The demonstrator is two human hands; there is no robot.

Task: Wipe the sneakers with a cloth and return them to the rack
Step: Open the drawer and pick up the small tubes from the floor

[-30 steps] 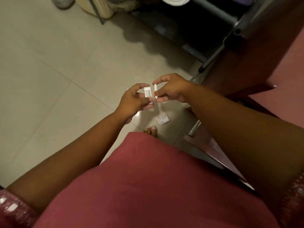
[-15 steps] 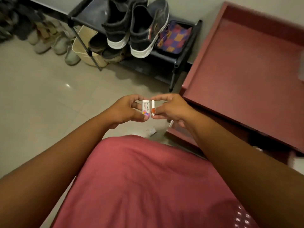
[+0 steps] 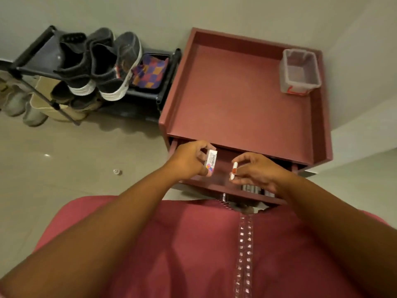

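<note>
Two hands over the open drawer (image 3: pixel 217 187): my left hand (image 3: pixel 190 159), grip pinching a small box (image 3: pixel 211 162); my right hand (image 3: pixel 255 171), grip pinching a white tube (image 3: pixel 233 171). Sneakers (image 3: pixel 101 65) on rack (image 3: pixel 43 61), cloth (image 3: pixel 150 70) beside them.

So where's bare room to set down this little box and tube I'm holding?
The cabinet top is bare from its left rim across to the clear plastic bin in the far right corner. The floor left of the open drawer is open too. The shoe rack is crowded with sneakers and a checkered cloth.
</note>
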